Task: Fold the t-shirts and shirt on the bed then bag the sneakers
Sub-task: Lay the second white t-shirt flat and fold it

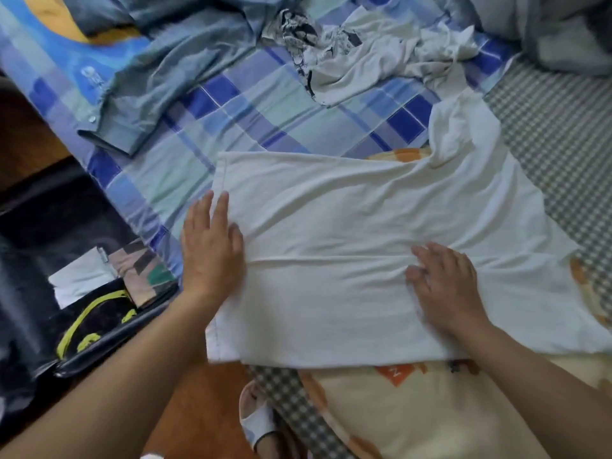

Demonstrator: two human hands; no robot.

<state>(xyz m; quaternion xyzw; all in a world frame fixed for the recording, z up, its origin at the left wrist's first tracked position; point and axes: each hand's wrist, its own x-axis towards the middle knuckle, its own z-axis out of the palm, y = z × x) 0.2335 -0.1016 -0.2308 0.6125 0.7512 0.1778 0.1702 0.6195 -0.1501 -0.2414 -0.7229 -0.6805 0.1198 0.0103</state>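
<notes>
On white t-shirt (347,226), no legible print.

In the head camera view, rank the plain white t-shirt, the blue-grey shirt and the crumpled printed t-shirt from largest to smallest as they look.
1. Plain white t-shirt, spread flat and nearest the camera.
2. Blue-grey shirt, partly cut off by the frame.
3. Printed t-shirt, bunched up, so its true size is unsure.

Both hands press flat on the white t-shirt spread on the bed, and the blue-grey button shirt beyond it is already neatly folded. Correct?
Not quite. The head view shows the left hand and right hand flat on the white t-shirt, but the blue-grey button shirt is not folded; it lies loose and rumpled on the bed.
</notes>
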